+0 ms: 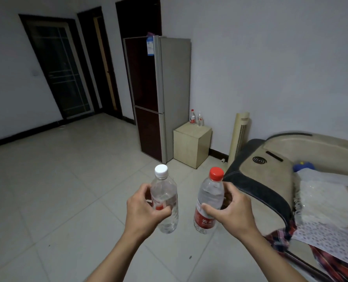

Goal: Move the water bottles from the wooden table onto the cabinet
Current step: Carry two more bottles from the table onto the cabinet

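My left hand (142, 210) grips a clear water bottle with a white cap (166, 192), held upright in front of me over the tiled floor. A second clear bottle with a red cap and red label (209, 202) stands upright in the grip of my right hand (230, 210). Ahead against the wall stands a small beige cabinet (191, 145). On its top sit a red-capped bottle (192, 117) and a clear bottle (199, 119). The wooden table is out of view.
A tall fridge (159, 96) stands left of the cabinet. A cream tower fan (239, 135) leans by the wall to its right. A sofa with cloths (303, 192) fills the right side. Dark doors (63, 68) line the far left wall. Pale tiled floor lies between.
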`<state>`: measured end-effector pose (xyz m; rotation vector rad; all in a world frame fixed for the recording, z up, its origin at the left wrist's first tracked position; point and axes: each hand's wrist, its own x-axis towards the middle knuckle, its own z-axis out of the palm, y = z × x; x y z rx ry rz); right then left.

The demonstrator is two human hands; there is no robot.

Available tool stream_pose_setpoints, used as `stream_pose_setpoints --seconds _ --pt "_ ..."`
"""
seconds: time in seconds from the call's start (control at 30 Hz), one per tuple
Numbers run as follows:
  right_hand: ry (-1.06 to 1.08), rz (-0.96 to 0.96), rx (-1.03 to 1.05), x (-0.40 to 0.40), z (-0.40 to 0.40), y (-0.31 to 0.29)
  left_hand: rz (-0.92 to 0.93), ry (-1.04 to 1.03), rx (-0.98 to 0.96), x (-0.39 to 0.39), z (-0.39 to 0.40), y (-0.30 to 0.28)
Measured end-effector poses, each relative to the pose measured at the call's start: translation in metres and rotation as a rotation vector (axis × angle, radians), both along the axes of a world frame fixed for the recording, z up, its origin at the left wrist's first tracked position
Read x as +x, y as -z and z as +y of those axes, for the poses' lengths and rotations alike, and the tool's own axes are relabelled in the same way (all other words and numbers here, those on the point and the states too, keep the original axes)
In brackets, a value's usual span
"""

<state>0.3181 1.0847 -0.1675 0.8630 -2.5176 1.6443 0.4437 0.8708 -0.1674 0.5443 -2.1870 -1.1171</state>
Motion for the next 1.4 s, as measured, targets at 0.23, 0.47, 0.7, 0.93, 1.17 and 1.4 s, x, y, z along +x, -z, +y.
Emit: stream_pose_setpoints --seconds 0.23,0.47,0.7,0.93,1.17,1.4 --pt "-0.008 -0.011 0.022 -0.085 -0.066 -0.010 0.015 -0.034 0.005 -0.081 -0.069 0.001" --pt "0.043 0.011 0.054 -0.158 -0.156 -0.003 -0.003 0.027 -0.056 -0.164 -0.163 0.020" --pt "0.089 0.008 0.047 -0.217 -0.233 -0.026 0.040 0.101 -0.077 -0.244 -0.251 0.010" --pt "0.104 0.000 0.066 -0.289 -0.292 -0.016 -0.011 0.141 -0.064 -0.316 -0.315 0.014" --pt "0.091 0.024 0.078 -0.394 -0.337 0.008 -0.044 0.140 -0.077 -0.418 -0.354 0.021" --pt "0.080 0.026 0.049 -0.527 -0.383 0.017 -0.038 0.118 -0.082 -0.537 -0.389 0.011"
